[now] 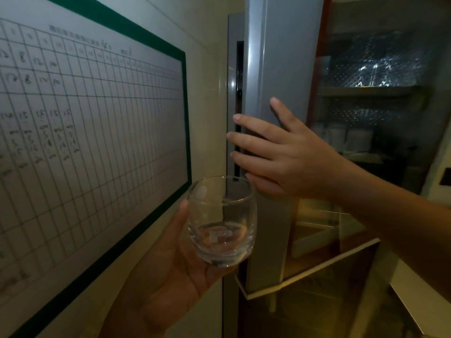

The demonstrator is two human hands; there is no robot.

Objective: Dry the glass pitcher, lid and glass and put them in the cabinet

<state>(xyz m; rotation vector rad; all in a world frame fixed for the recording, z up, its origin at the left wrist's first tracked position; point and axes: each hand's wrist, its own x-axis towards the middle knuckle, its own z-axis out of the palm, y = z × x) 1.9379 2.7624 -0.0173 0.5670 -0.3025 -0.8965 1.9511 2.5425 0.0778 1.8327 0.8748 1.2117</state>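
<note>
Clear rounded drinking glass sat upright in the left hand, whose grip curled round its base, beside the grey cabinet door; the right hand, grip released, spread straight fingers at that door's edge.

Left: white rectangular wall chart, dark green border, grid of thin dark lines, dark handwritten marks. Near centre: clear colourless round drinking glass. Just right: silver-grey metal cabinet door, reddish-brown frame edge. Far right: white ceramic mugs; above, dark shelf backing with pale glinting dots.
</note>
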